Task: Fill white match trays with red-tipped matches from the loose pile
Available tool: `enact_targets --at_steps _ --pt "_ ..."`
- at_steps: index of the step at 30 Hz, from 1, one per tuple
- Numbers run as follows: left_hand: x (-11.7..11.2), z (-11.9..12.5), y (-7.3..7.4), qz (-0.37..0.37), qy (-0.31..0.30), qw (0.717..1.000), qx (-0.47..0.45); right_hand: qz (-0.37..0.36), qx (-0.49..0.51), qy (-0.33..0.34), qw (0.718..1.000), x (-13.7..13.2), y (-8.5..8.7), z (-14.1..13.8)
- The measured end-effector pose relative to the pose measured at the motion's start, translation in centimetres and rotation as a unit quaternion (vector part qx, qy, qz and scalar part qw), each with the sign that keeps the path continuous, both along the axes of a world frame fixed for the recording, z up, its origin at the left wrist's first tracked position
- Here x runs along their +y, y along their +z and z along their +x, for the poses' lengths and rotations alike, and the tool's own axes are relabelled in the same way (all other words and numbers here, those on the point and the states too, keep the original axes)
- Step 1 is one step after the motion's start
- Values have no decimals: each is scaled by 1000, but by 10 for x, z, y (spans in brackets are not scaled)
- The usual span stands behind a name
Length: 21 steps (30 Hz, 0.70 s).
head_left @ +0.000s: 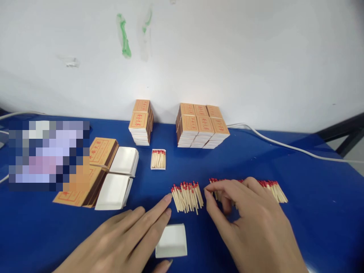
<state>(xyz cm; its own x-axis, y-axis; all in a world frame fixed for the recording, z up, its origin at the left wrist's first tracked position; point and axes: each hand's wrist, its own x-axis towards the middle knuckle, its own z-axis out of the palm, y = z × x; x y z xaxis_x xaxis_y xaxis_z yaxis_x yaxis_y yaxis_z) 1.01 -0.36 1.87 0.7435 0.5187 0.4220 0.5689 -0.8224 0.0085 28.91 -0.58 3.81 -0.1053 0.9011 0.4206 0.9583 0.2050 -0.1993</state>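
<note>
A loose pile of red-tipped matches (187,199) lies on the blue table. My left hand (127,235) is open, its fingers stretched out flat with the fingertips at the pile's left edge. Below those fingers, an open white matchbox tray (172,240) shows its bare inside; the hand partly covers it. My right hand (250,216) brings thumb and index fingertips together in a pinch just right of the pile. Whether a match is between them I cannot make out. Behind that hand a longer row of matches (273,189) is partly hidden.
A small tray (158,159) filled with matches sits further back. Stacked matchboxes (139,125) and a larger block of them (200,127) stand by the wall. Left are matchbox sleeves (104,151), white trays (112,191) and a blurred-out object (48,155). A white cable (284,144) runs right.
</note>
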Motion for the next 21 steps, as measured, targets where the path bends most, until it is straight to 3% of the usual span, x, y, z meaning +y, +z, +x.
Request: enact_targets --at_steps 8,21 --pt "-1 2 2 -4 4 1000 -8 39 -89 -37 995 -2 -3 6" --pt "1 3 0 4 -4 1000 -2 11 -29 4 1000 -1 -3 3"
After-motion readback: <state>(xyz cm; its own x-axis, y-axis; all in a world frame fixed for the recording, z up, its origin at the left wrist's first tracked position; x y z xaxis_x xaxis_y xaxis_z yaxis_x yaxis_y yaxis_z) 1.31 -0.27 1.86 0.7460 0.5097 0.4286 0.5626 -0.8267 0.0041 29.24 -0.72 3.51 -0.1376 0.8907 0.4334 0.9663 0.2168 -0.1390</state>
